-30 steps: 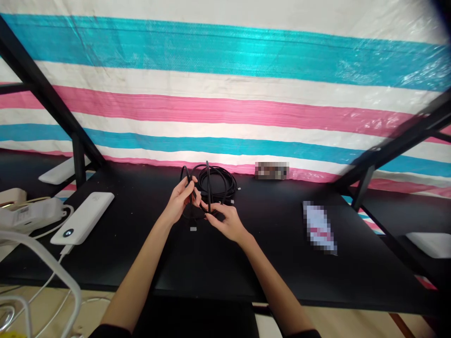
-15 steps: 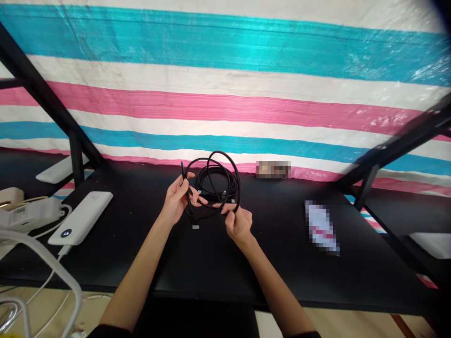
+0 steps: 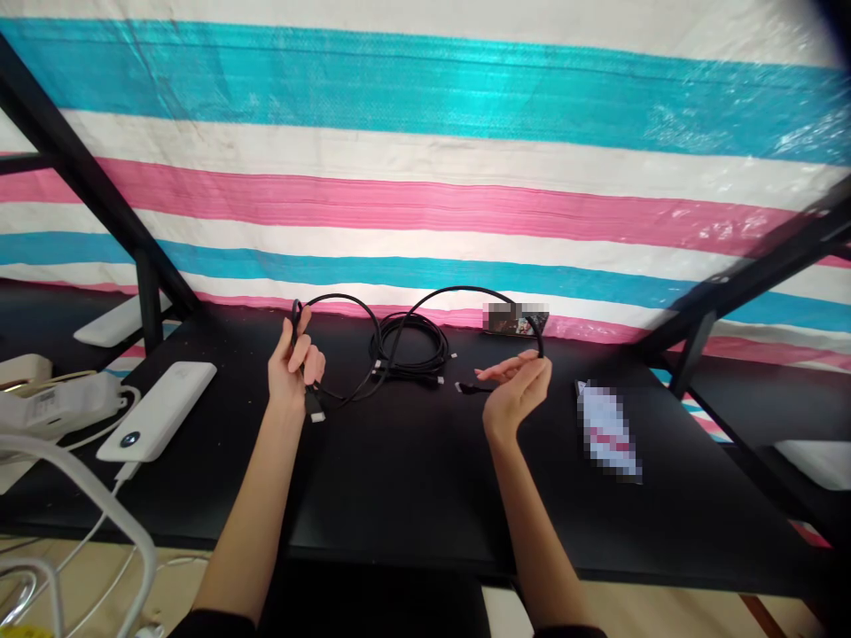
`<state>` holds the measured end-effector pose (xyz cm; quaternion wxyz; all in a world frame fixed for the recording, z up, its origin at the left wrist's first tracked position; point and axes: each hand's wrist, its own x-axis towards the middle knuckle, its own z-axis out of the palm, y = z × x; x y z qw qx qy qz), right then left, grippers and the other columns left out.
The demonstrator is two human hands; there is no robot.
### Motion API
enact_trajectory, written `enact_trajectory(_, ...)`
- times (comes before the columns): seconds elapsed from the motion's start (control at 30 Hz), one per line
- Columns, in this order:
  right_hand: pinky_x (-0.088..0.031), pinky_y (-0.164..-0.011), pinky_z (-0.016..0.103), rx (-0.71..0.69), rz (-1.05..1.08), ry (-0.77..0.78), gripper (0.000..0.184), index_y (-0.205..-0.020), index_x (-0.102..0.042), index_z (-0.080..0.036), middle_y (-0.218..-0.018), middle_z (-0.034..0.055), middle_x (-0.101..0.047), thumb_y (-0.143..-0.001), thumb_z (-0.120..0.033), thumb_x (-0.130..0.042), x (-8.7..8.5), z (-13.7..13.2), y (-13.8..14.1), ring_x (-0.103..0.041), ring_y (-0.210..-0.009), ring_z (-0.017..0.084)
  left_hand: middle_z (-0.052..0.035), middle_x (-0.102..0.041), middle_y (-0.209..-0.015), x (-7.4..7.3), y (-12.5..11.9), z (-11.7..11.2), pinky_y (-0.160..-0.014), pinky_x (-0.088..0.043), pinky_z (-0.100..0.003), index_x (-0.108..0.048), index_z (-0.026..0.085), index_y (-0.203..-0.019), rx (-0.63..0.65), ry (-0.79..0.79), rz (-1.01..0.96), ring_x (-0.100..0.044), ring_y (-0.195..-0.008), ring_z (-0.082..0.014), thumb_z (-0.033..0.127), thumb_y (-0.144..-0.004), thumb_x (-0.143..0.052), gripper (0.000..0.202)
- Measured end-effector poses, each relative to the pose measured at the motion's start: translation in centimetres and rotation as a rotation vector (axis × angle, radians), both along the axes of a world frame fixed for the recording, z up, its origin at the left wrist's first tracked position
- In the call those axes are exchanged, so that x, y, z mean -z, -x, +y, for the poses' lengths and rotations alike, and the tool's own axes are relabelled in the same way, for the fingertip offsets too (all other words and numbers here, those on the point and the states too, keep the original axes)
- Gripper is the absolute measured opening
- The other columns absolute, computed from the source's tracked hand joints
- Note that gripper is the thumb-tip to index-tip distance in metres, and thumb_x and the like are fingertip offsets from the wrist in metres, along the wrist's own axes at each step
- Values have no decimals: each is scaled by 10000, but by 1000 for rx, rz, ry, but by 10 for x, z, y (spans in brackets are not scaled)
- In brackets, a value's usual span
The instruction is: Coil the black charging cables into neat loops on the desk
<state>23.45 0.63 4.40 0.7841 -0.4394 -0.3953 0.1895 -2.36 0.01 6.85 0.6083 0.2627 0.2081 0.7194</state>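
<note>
A black cable [image 3: 458, 289] with flat plugs at its ends is stretched in loose loops between my hands, above the black table [image 3: 399, 496]. My left hand [image 3: 292, 359] is closed round one part of it, and a plug [image 3: 315, 406] with a silver tip hangs below those fingers. On the other side, my right hand [image 3: 522, 390] grips the cable near its other end; a second plug [image 3: 471, 387] points left from under the fingers. Behind the loops lies a coiled black cable [image 3: 416, 372] on the table, its plugs showing at the front.
A white power bank [image 3: 160, 412] with a plugged-in white cable lies to the left, near white adapters [image 3: 59, 408]. At the right rests a blurred packet [image 3: 608, 430]. A blurred dark item [image 3: 515, 319] is by the striped sheet [image 3: 425, 195]. Black slanted frame bars [image 3: 99, 186] flank both sides.
My hands have moved apart, left hand to the left and right hand to the right. The cable's tight loops have opened into wide arcs, uncovering the coil behind.
</note>
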Motion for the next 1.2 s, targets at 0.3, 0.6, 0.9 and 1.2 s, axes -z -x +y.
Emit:
enact_trajectory(0.3, -519, -465, 225, -243, 90, 59, 303, -887, -483, -234, -627, -76, -453, -870, -532, -430, 4, 9, -8, -518, -449, 69, 50, -461, -353, 13, -20, -5, -346, -347, -188, -662, 124, -983, 150, -27, 378, -515, -324, -113, 417, -858, -520, 349)
enact_trajectory(0.6, -557, -484, 255, -742, -10, 173, 333, -976, -562, -216, -962, 66, -612, -879, -509, -435, 8, 4, 5, -627, -874, 195, 13, -539, -435, 23, -41, -10, -389, -386, -211, -672, 133, -965, 509, -151, 432, -552, -371, -137, 401, -835, -572, 315)
enact_trajectory(0.9, -259, -324, 188, -1012, -208, 220, 491, -1063, -599, -201, -823, 45, -647, -854, -598, -399, 13, -4, 16, -366, -384, 42, -59, -662, -605, 25, -56, -13, -553, -477, -249, -692, 124, -1025, 495, -167, 678, -641, -545, -160, 396, -824, -589, 353)
enact_trajectory(1.2, -265, -434, 192, -1122, -344, 336, 464, -1051, -609, -162, -663, -20, -597, -642, -315, -764, 12, -10, 17, -403, -455, 45, -89, -711, -780, 27, -63, -7, -421, -440, -205, -740, 124, -817, 352, -114, 851, -519, -442, -80, 428, -733, -661, 326)
